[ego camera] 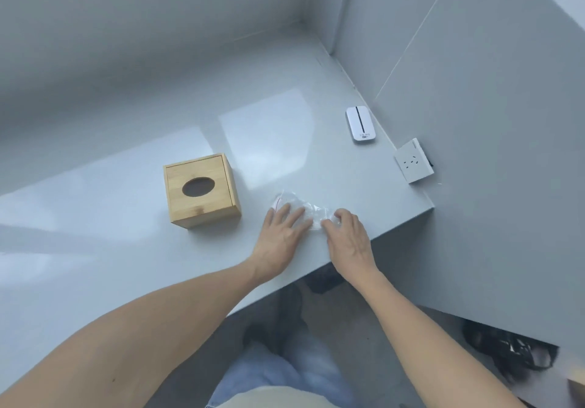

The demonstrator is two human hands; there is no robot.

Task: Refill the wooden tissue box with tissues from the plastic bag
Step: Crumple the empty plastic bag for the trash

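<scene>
Clear crumpled bag [299,210] flat on desk [126,233], left hand [282,232] spread open pressing it, right hand [346,233] pinching its edge, wooden box [200,190] beside, oval slot up

A pale honey-coloured, cube-shaped wooden tissue box [200,190] is seen, its grain running in fine light streaks and its oval top opening showing dark brown inside. The crumpled clear plastic bag [297,209] is colourless with whitish glints, and a thin red line is carried along its left edge. The glossy tabletop [126,249] is rendered in pale blue-grey, with lighter rectangular reflections across it. A small rounded white plastic device [361,124] is marked by one black stripe down its middle. A square white wall socket [413,164] is dotted with small dark slots. The walls are plain grey, crossed by thin pale seams.
</scene>
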